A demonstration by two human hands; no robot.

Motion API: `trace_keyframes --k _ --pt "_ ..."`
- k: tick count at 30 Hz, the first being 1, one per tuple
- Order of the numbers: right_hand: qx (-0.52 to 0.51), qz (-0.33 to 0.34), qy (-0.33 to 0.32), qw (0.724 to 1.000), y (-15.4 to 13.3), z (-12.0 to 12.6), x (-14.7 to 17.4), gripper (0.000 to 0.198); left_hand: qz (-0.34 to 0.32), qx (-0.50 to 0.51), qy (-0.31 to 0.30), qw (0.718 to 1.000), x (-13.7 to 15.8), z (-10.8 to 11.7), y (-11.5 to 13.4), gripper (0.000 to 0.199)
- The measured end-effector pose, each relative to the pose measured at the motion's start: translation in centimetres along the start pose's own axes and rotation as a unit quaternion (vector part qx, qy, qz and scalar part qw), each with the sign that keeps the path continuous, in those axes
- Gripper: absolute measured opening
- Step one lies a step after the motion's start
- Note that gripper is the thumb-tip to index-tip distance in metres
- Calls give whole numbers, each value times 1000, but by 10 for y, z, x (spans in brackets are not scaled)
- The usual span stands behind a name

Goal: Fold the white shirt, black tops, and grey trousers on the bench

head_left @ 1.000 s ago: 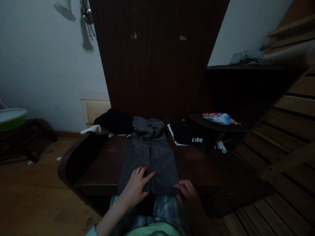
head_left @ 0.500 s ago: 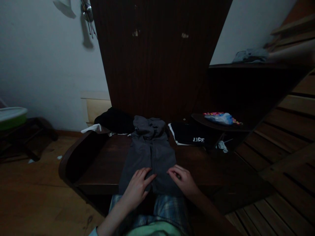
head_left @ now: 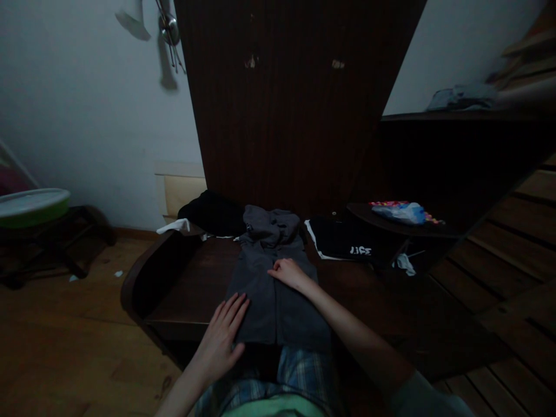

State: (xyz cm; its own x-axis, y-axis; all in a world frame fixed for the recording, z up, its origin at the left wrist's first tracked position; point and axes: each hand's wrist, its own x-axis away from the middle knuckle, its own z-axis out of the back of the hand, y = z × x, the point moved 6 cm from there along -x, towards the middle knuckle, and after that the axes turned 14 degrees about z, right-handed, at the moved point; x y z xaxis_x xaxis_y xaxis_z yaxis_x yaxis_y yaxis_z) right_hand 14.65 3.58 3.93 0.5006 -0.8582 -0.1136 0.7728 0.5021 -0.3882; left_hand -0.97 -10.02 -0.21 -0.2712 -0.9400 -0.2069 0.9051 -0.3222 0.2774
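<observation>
A pair of dark grey trousers (head_left: 256, 315) lies lengthwise on the dark wooden surface, legs towards me and the waist end bunched up at the back. My left hand (head_left: 222, 336) rests on the lower left leg, palm down, with its fingers stretched and the thumb apart. Further up, my right hand (head_left: 289, 273) is on the middle of the trousers near the gap between the legs. Its fingers are curled together against the cloth, and the forearm crosses over the right leg.
Black folded clothing with white print (head_left: 341, 238) lies to the right, and a black garment (head_left: 211, 213) at the back left. A plastic bag (head_left: 403, 213) sits on a small shelf. At far left, a green basin (head_left: 37, 209) stands on a stool. A tall dark panel (head_left: 286, 127) rises behind.
My right hand has moved up and left from the trousers' lower right edge to their middle. My left hand has slid left and slightly down, fingers now straighter. The view has shifted slightly.
</observation>
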Motion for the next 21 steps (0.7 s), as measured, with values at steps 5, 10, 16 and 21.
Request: trace_keyframes --k 5,10,16,21 --pt "26 4 75 997 10 -15 2 14 19 33 64 997 6 0 -12 69" --pt "3 39 109 993 14 -20 5 9 17 73 79 994 6 1 -16 67" --pt "-19 79 124 989 13 -20 4 8 14 77 74 994 6 2 -17 70" --pt "-43 86 132 987 12 -21 3 7 15 60 71 996 7 3 -17 65"
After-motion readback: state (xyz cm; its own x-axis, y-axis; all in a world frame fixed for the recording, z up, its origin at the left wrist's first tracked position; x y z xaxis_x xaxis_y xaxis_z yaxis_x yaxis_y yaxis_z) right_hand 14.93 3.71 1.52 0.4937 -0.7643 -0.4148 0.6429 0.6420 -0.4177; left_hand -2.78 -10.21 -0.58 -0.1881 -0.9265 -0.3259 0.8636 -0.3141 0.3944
